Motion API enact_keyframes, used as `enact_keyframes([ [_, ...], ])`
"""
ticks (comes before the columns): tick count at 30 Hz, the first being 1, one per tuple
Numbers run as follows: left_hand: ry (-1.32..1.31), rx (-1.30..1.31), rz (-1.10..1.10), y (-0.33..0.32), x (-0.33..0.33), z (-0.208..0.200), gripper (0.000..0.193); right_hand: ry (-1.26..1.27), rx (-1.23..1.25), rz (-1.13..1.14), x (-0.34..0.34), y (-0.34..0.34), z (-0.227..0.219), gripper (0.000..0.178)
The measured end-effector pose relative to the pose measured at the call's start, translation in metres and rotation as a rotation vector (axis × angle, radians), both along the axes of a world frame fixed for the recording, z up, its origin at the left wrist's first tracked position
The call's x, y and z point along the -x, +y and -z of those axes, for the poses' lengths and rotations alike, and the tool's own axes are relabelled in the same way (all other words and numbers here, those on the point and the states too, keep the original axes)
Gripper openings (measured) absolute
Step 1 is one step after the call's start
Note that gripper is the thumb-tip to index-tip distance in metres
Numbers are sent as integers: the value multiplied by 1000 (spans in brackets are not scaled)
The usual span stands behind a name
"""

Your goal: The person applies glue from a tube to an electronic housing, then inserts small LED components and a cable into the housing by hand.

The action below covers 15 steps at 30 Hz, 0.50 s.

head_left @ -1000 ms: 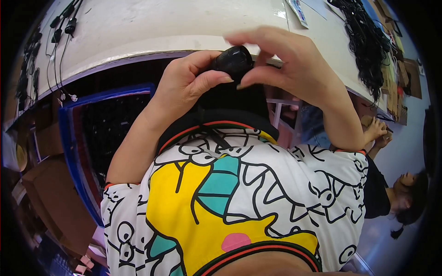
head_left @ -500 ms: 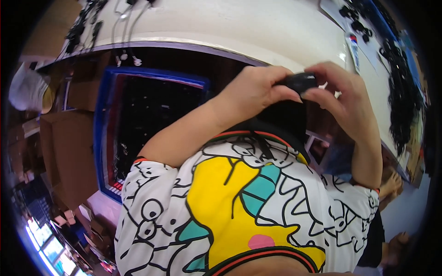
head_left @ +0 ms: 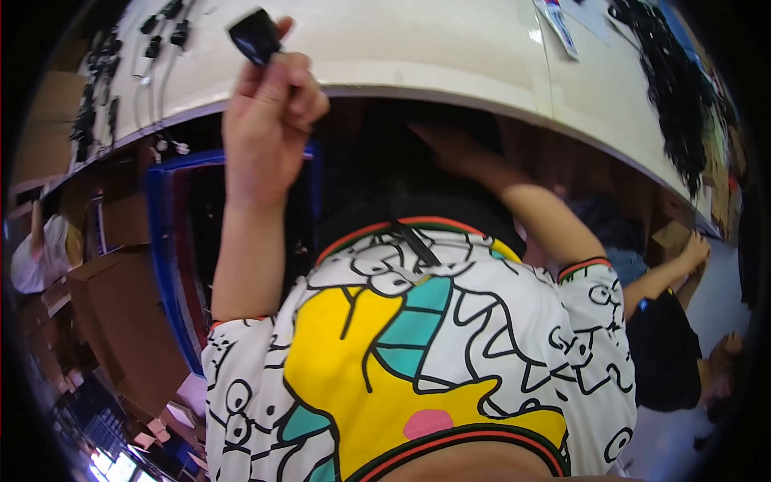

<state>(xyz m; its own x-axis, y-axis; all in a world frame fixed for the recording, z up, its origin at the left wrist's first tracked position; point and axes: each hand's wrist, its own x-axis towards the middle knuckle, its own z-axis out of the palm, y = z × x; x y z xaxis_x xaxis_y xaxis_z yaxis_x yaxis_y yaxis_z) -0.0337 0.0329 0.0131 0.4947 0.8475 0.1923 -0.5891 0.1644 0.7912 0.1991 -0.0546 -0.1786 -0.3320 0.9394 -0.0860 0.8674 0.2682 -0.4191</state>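
My left hand (head_left: 273, 104) is raised over the front edge of the white table (head_left: 401, 56). It grips a small glossy black plastic piece (head_left: 255, 36) with one broad, flat end, held between thumb and fingers; its exact kind I cannot make out. Lower down, at my lap below the table edge, is my right hand (head_left: 450, 149). Deep shadow hides most of its fingers, and whether anything is in them does not show. Left of my body stands a blue-rimmed crate (head_left: 165, 241) with many dark pieces inside.
Black cables with plugs (head_left: 152, 48) lie at the table's left, some ends hanging over the edge. A heap of black cables (head_left: 666, 96) and a tube (head_left: 558, 28) lie at the right. Cardboard boxes (head_left: 120, 313) stand left. Another person's arm (head_left: 671, 269) is at the right.
My hands were together around the black piece; now they are apart. The left has carried it up and left over the table, while the right has dropped toward my lap.
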Motion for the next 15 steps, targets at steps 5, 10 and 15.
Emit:
enact_keyframes([
  [5, -7, 83, -62, -3, 0, 5, 37, 31, 33, 224, 7, 7, 18, 45],
  [10, -46, 188, -38, -12, -13, -1, 41, 346, 76, 301, 22, -15, -80, 41],
  [15, -156, 279, -114, -22, -54, -1, 42, 1142, 234, 232, 47, -33, -135, 38],
])
